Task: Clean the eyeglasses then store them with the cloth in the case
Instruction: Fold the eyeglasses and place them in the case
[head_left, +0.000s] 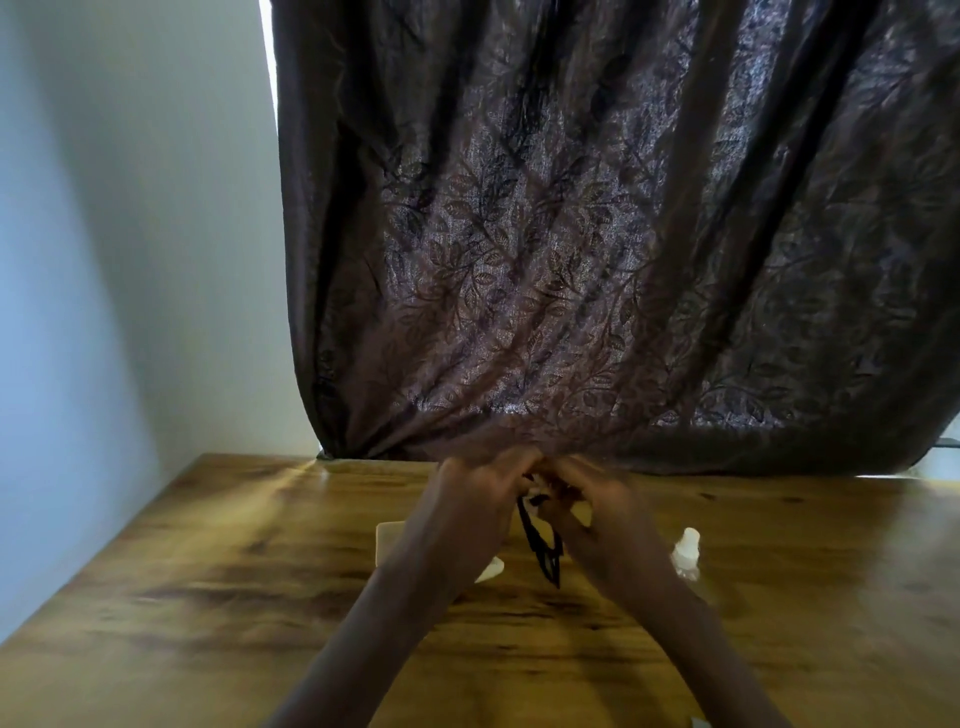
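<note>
Both my hands meet above the middle of the wooden table. My left hand grips the dark-framed eyeglasses, whose temple arms hang down between my wrists. My right hand presses on the glasses from the right; a bit of pale cloth shows between my fingers. The lenses are hidden by my fingers. A cream-coloured case lies on the table under my left wrist, mostly covered by the arm.
A small clear spray bottle stands on the table right of my right wrist. A dark patterned curtain hangs behind the table's far edge. A pale wall runs along the left.
</note>
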